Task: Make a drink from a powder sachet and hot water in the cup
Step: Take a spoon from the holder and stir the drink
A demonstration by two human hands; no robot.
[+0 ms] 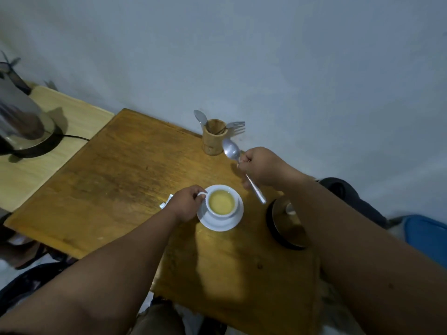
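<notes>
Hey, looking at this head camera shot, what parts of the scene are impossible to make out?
- Kettle: head view, top and left side cut off by the frame edge.
- White packet: mostly hidden behind the left hand.
- Spoon shaft: middle covered by the right hand.
- Lid: partly hidden by the right forearm.

Dim, flat indoor light. Soft shadow on counter (145,170) near its front edge. Wide-angle bending at frame edges; kettle (21,117) at left blurred, overall image soft.
</notes>
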